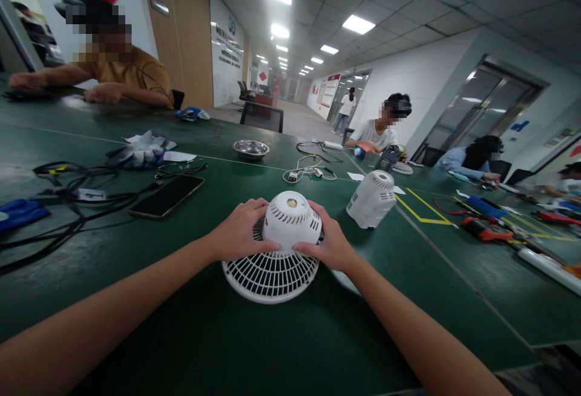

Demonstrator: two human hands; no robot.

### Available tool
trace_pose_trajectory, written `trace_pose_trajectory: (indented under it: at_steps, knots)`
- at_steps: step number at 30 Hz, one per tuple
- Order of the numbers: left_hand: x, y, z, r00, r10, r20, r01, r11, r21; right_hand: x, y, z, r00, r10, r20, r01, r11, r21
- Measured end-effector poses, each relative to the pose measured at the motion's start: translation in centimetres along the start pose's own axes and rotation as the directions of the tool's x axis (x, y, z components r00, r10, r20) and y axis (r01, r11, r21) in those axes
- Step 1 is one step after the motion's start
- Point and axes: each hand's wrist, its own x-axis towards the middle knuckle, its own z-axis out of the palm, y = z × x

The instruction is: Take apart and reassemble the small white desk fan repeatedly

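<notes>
A white plastic fan motor housing (290, 220) with vent slots sits on a round white fan grille (271, 278) lying on the green table. From the left, my left hand (242, 229) wraps its thumb and fingers round the housing. My right hand (333, 238) grips the same housing from the other side, thumb in front. Both thumbs nearly meet at its lower front edge. Partly hidden under my right forearm is a pale curved piece (347, 281). Another white housing (372, 199) stands on the table to the right.
A phone (167, 196), black cables (82, 202) and work gloves (140, 149) lie on the left. Farther back are a metal bowl (251, 149) and a white cable (308, 172). An orange-and-black tool (488, 229) lies at right. Several people sit round the table.
</notes>
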Motion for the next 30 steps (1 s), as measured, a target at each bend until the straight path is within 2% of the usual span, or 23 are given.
trace_pose_trajectory:
  at_steps: [10, 16, 22, 27, 30]
  knots:
    - [0.0, -0.7, 0.2, 1.0, 0.021, 0.002, -0.021, 1.0, 0.0, -0.1, -0.1, 0.0, 1.0, -0.01, 0.012, 0.01, 1.0, -0.029]
    - [-0.1, -1.1, 0.1, 0.996, 0.051, -0.073, -0.054, 0.998, -0.039, -0.5, -0.3, -0.2, 1.0, -0.013, -0.009, 0.011, 0.984, -0.176]
    - [-0.5, -0.3, 0.4, 0.996, 0.09, -0.026, -0.094, 0.962, -0.258, -1.1, -0.9, -0.1, 0.988, -0.015, 0.151, 0.02, 0.999, -0.034]
    - [-1.0, 1.2, 1.4, 0.997, -0.003, -0.074, -0.012, 0.981, -0.193, -1.2, -0.8, 0.0, 0.98, -0.067, 0.186, 0.053, 0.996, 0.078]
    - [-1.2, 1.6, 1.6, 0.996, 0.006, -0.089, -0.02, 0.987, -0.159, -1.2, -0.9, -0.1, 0.979, -0.066, 0.193, 0.049, 0.995, 0.089]
